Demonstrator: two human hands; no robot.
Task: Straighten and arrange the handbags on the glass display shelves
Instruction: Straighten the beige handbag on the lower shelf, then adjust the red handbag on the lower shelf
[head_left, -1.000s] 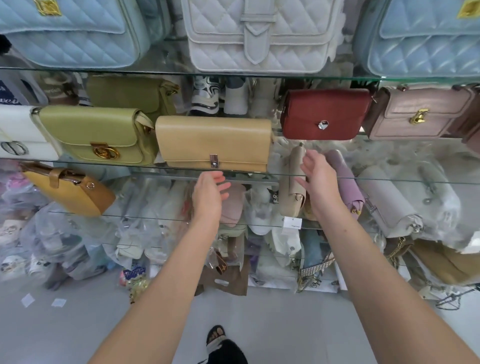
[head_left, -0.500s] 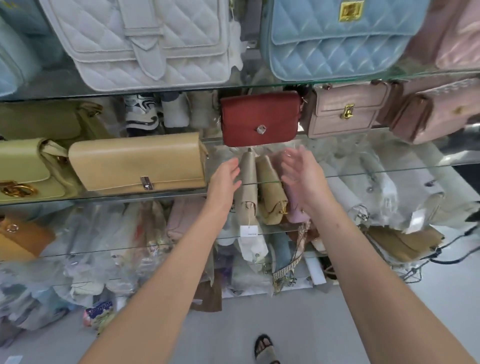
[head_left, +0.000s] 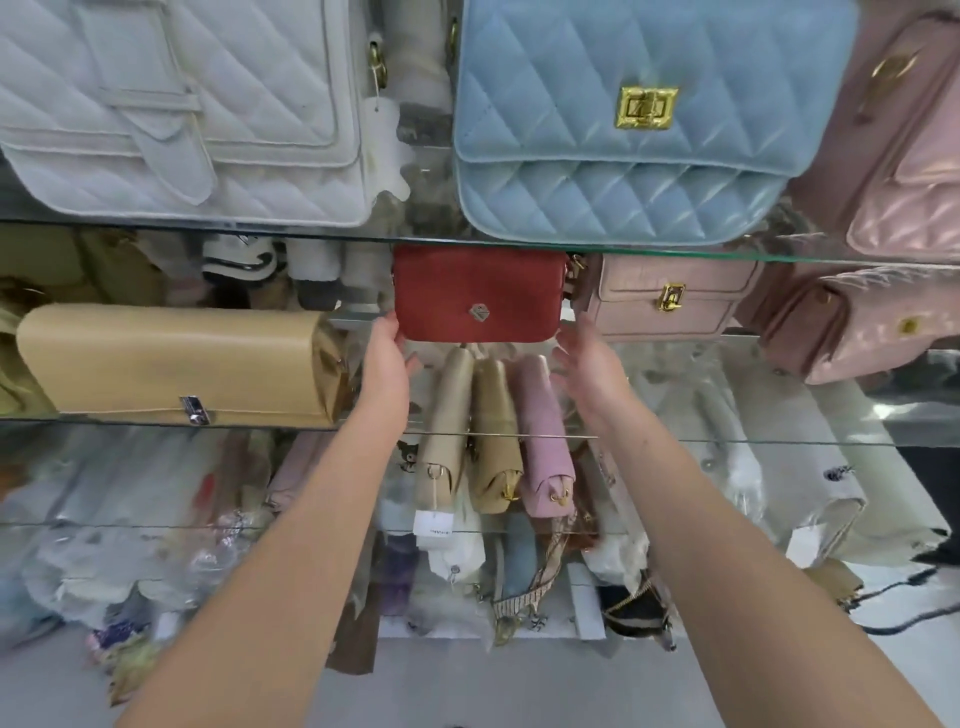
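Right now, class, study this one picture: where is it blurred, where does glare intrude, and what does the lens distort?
Head view throughout: bagged goods at lower left are smeared, the red bag is sharp; reflections whiten the glass shelf at right; the wide lens bows shelf edges.
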